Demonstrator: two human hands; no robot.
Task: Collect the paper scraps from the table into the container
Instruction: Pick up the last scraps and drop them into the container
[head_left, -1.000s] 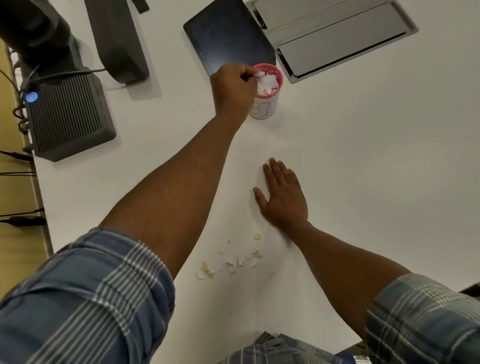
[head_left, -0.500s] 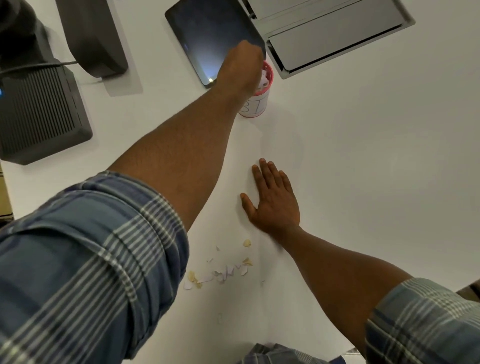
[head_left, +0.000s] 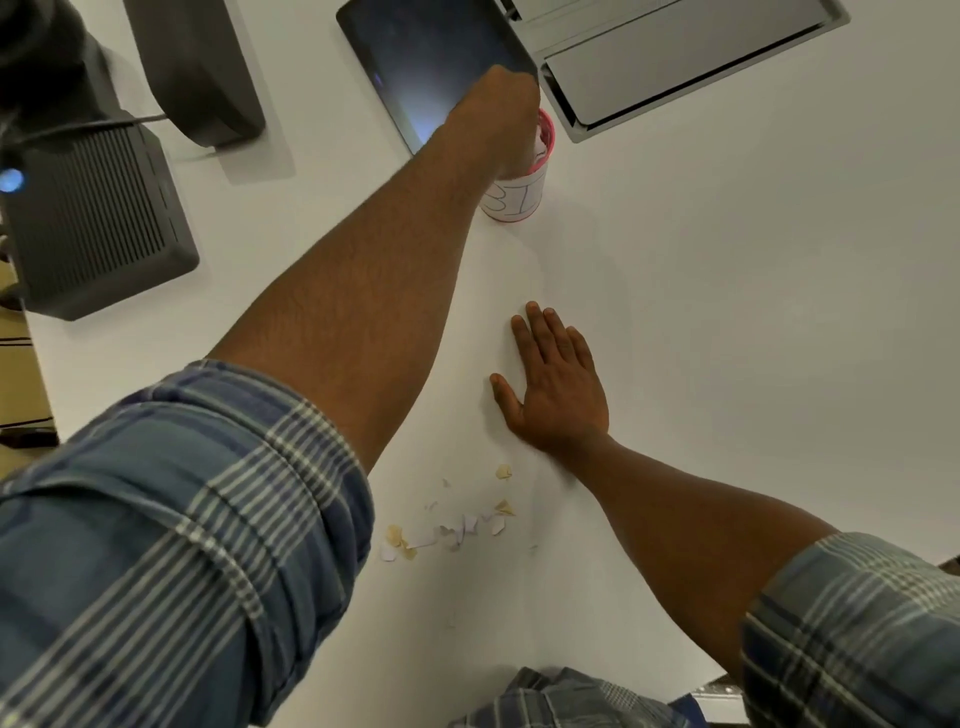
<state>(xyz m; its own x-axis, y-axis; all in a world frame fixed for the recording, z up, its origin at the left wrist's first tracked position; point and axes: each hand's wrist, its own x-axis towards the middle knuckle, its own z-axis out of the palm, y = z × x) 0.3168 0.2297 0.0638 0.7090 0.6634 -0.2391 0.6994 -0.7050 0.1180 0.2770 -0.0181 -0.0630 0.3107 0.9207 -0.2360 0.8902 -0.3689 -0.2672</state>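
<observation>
Scraps nearest me, container farthest, with my left hand over it.

Nearest, I see the paper scraps (head_left: 449, 522) scattered on the white table (head_left: 727, 312), well short of the container (head_left: 519, 193). My right hand (head_left: 556, 387) lies flat, fingers spread, holding nothing, between scraps and container. My left hand (head_left: 501, 124) covers the container's pink rim, fingers curled; whether it holds anything, I cannot tell.

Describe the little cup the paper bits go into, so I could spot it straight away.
Look to the far side of the white table, where a dark tablet lies beside a grey metal hatch. Just in front of where they meet stands the small cup, with the left hand over its mouth. It alone has a pink rim and a white side with handwritten marks.
</observation>
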